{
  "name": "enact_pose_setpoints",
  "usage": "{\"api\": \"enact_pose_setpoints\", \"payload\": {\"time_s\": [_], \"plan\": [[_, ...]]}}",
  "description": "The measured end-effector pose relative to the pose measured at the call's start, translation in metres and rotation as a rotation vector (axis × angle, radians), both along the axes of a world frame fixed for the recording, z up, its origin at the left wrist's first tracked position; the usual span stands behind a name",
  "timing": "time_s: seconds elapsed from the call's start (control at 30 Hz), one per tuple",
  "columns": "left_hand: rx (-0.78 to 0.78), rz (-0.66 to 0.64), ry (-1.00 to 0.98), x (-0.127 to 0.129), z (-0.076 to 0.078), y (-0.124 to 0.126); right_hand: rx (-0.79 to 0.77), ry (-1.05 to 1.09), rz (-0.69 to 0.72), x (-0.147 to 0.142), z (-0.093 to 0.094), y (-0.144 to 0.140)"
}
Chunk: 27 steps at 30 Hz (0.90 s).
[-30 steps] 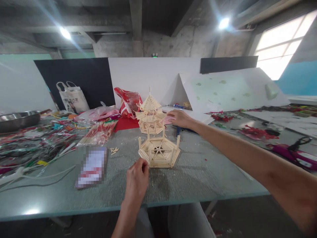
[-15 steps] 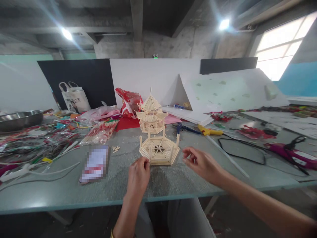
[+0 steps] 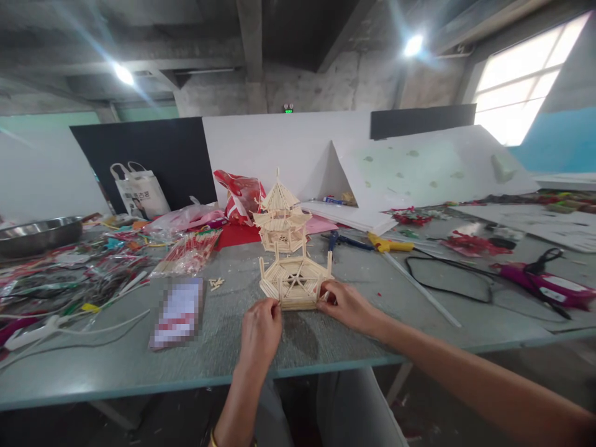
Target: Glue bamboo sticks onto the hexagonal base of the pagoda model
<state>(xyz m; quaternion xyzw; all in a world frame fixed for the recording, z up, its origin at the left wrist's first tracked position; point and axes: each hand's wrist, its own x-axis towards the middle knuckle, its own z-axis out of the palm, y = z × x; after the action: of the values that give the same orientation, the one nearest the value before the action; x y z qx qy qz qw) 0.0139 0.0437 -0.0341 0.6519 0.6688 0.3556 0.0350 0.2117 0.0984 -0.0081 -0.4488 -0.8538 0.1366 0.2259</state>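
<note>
A hexagonal base of pale wooden sticks, with short upright posts at its corners and a spoked opening in its floor, lies on the table before me. The fingertips of my left hand are pinched at its front left corner, by the foot of a post. At the front right corner, my right hand has thumb and fingers closed on a short wooden stick standing upright; the fingers partly cover it. Just behind the base rises a tiered stick pagoda with a pointed roof.
A few short cut sticks and a blurred-out phone-shaped item lie at left. Packets of sticks and a metal bowl sit farther off. To the right are a yellow glue gun, blue-handled pliers and a purple tool.
My right hand has moved left from beside the base to its front right corner, where an upright stick now shows. My left hand has stayed at the front left corner.
</note>
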Motion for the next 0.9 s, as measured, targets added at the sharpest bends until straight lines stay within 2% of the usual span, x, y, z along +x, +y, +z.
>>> {"api": "enact_pose_setpoints", "payload": {"time_s": [0.37, 0.63, 0.9], "plan": [[-0.015, 0.012, 0.002, 0.0061, 0.0035, -0.0038, 0.015, 0.071, 0.080, 0.0035, -0.0060, 0.0100], [-0.001, 0.056, 0.033, 0.0072, 0.0020, -0.0030, 0.028, 0.071, 0.071, 0.0031, -0.0083, 0.0102], [-0.008, 0.047, 0.027, 0.0096, 0.0054, -0.0053, 0.009, 0.085, 0.066, 0.0044, -0.0080, 0.0091]]}}
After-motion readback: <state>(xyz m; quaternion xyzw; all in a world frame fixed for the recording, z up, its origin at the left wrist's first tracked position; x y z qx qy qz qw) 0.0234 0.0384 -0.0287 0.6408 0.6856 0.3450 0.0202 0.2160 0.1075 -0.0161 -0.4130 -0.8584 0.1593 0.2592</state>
